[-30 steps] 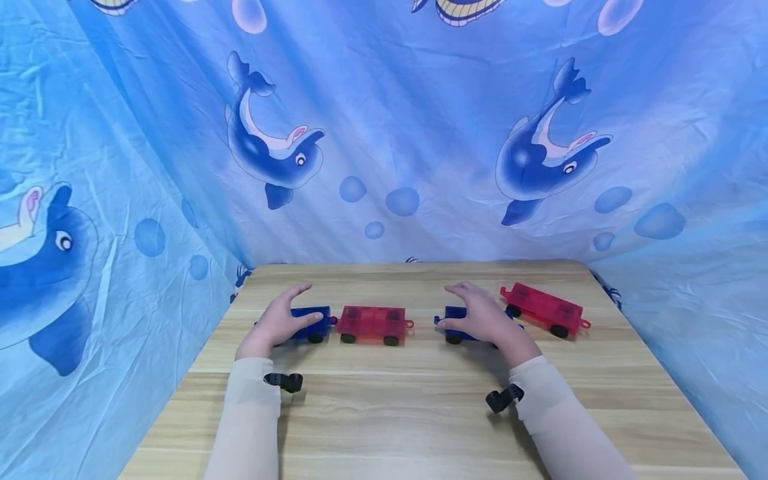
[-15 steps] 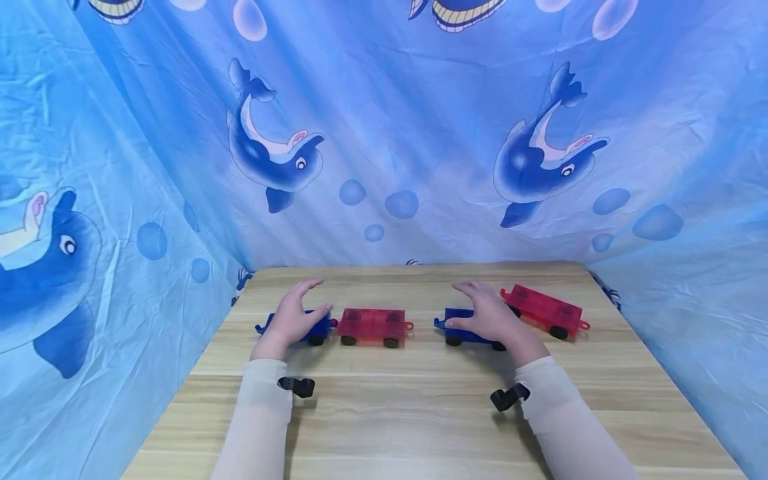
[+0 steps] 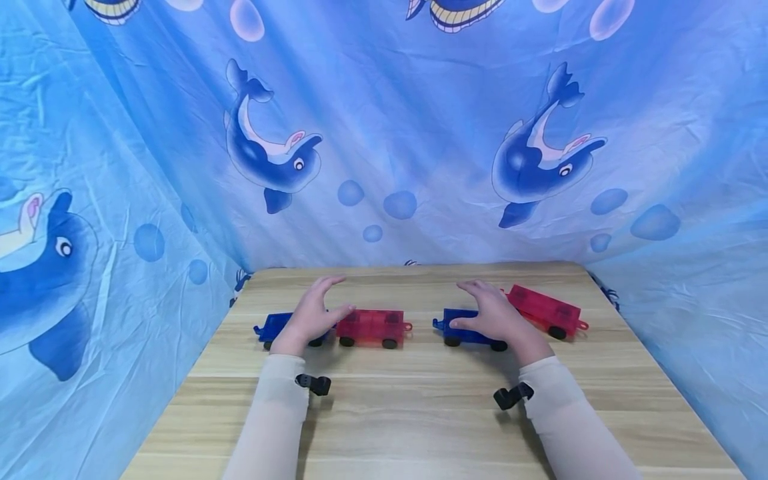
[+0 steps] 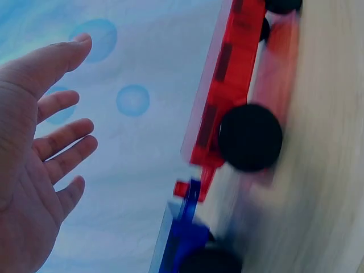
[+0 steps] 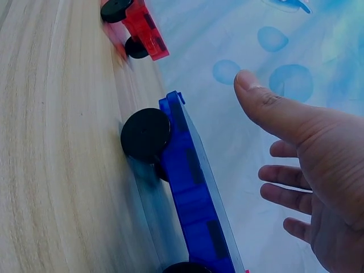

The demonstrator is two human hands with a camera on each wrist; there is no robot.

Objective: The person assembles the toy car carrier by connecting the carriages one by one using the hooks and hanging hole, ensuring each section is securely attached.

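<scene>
Over the joint between a blue toy train car [image 3: 274, 325] and a red toy train car [image 3: 378, 327], my left hand [image 3: 312, 315] hovers with fingers spread and holds nothing. In the left wrist view, the red car's hook [image 4: 205, 181] meets the blue car's coupling [image 4: 191, 196]. My right hand [image 3: 495, 315] is above a second blue toy train car [image 3: 459, 320], thumb and fingers apart; the right wrist view shows a gap between the palm and that car. Behind that hand, a second red toy train car [image 3: 549, 309] stands at an angle, partly covered by it.
All the cars stand on a wooden table [image 3: 384, 413]. A blue dolphin-print cloth [image 3: 384, 133] hangs behind the table and at its sides. Between the first red car and the second blue car there is a gap.
My left hand has moved right, from over the left blue car to the red car's near end. My right hand has shifted slightly right. The cars stay in place.
</scene>
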